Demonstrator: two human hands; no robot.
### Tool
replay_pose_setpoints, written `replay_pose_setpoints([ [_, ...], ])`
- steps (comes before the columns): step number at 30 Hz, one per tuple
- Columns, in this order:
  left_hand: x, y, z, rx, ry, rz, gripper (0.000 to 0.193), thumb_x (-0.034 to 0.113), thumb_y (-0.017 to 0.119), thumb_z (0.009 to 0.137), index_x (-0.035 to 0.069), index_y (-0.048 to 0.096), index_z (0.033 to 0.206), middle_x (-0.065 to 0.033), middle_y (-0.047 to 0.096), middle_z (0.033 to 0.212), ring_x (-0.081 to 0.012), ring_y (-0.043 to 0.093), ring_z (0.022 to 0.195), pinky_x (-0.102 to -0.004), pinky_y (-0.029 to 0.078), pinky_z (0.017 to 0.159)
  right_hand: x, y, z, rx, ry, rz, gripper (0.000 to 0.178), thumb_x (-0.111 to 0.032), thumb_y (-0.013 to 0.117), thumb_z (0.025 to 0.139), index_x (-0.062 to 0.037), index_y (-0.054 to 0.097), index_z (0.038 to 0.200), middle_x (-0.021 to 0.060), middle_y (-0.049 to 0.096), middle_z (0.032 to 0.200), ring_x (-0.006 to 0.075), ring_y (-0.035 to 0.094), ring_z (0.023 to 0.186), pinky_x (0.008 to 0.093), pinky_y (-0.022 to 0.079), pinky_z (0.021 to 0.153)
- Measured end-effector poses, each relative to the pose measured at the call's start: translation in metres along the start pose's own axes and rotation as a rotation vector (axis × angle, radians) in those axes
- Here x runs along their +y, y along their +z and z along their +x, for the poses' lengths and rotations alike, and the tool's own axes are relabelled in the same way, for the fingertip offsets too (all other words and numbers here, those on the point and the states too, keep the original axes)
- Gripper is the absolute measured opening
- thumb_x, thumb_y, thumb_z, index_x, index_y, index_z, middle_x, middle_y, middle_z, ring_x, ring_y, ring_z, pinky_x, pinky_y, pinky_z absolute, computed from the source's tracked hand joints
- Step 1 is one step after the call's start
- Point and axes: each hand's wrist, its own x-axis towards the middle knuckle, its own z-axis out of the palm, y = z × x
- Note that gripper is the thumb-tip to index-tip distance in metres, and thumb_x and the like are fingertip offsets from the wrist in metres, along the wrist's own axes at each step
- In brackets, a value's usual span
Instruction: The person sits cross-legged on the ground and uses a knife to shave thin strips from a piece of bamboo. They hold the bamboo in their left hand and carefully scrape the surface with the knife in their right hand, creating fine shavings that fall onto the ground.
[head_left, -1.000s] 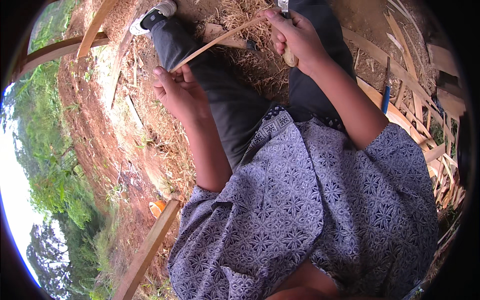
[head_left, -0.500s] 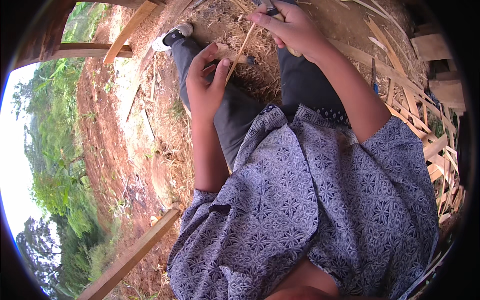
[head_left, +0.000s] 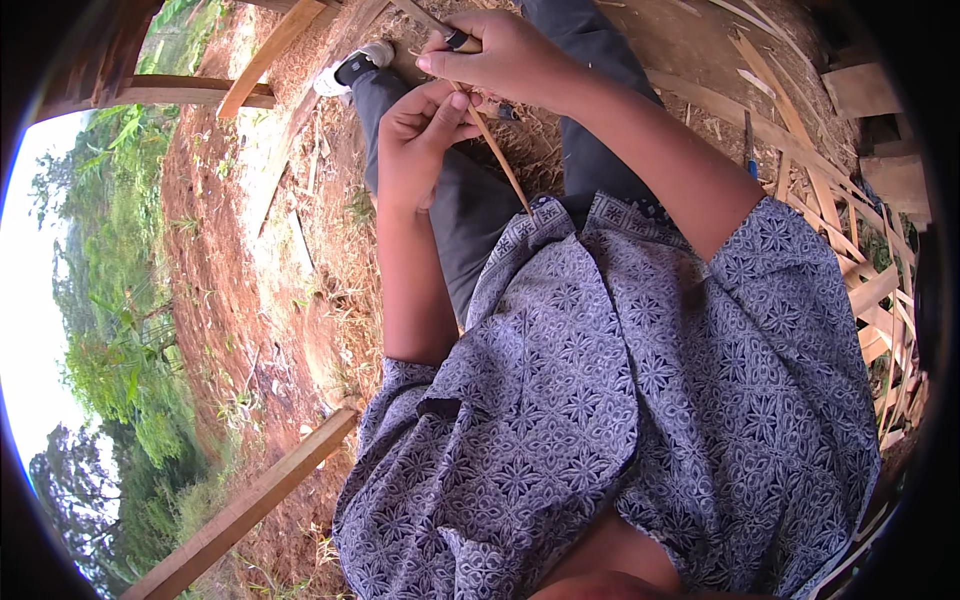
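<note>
A thin bamboo stick (head_left: 504, 163) is pinched between the thumb and fingers of my left hand (head_left: 420, 135). One end slants back toward my shirt hem, and the other passes up by my right hand. My right hand (head_left: 505, 58) is closed around a knife (head_left: 417, 14), just beyond the left one. The blade points up and left, past a dark band at the grip; my fingers cover most of the handle. Both hands are close together above my left leg. A dark-tipped piece (head_left: 508, 112) shows partly behind the stick.
Long wooden strips (head_left: 800, 130) lie heaped on the right, with a blue-handled tool (head_left: 750, 165) beside them. Wooden beams (head_left: 250, 515) cross at lower left and upper left. Shavings cover the ground between my legs; a dirt slope (head_left: 215, 260) lies left.
My right hand has swung left with the knife, close to my left hand. The stick has shifted and now slants toward my body from my left hand.
</note>
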Motion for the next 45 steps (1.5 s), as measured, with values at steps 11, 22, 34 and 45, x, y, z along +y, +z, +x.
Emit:
replay_pose_setpoints([
  [11, -0.003, -0.018, -0.003, 0.185, 0.16, 0.069, 0.011, 0.003, 0.067, 0.097, -0.003, 0.064, 0.105, -0.0091, 0.068, 0.096, -0.0158, 0.07, 0.085, -0.0287, 0.063, 0.074, 0.02, -0.018, 0.001, 0.289, 0.196, 0.132, 0.034, -0.035, 0.076, 0.092, -0.0039, 0.066, 0.103, -0.0037, 0.056, 0.067, 0.0035, 0.051, 0.054, 0.0213, 0.039, 0.048],
  [22, -0.053, -0.033, 0.007, 0.361, 0.149, 0.196, 0.013, 0.009, 0.065, 0.1, -0.003, 0.062, 0.096, -0.0104, 0.067, 0.093, -0.0172, 0.071, 0.081, -0.0301, 0.064, 0.071, 0.097, -0.012, -0.069, 0.046, 0.726, -0.072, 0.05, -0.05, 0.065, 0.096, -0.0041, 0.061, 0.116, -0.0034, 0.047, 0.06, 0.0069, 0.047, 0.046, 0.026, 0.039, 0.043],
  [34, -0.086, -0.031, 0.019, 0.458, 0.248, 0.456, 0.009, 0.005, 0.066, 0.098, -0.004, 0.064, 0.098, -0.0122, 0.071, 0.092, -0.0143, 0.071, 0.078, -0.0287, 0.063, 0.073, 0.117, -0.004, -0.105, 0.148, 0.855, 0.034, 0.076, -0.041, 0.061, 0.1, -0.009, 0.025, 0.159, -0.0002, 0.051, 0.065, 0.009, 0.047, 0.051, 0.0286, 0.04, 0.046],
  [45, -0.063, -0.008, 0.018, 0.414, 0.286, 0.979, 0.012, 0.0, 0.073, 0.091, -0.004, 0.068, 0.102, -0.0104, 0.073, 0.095, -0.0157, 0.074, 0.078, -0.0268, 0.064, 0.067, 0.091, -0.01, -0.102, 0.221, 0.89, 0.129, 0.053, -0.032, 0.058, 0.104, -0.012, 0.04, 0.15, -0.0001, 0.053, 0.081, 0.0047, 0.049, 0.054, 0.0231, 0.042, 0.049],
])
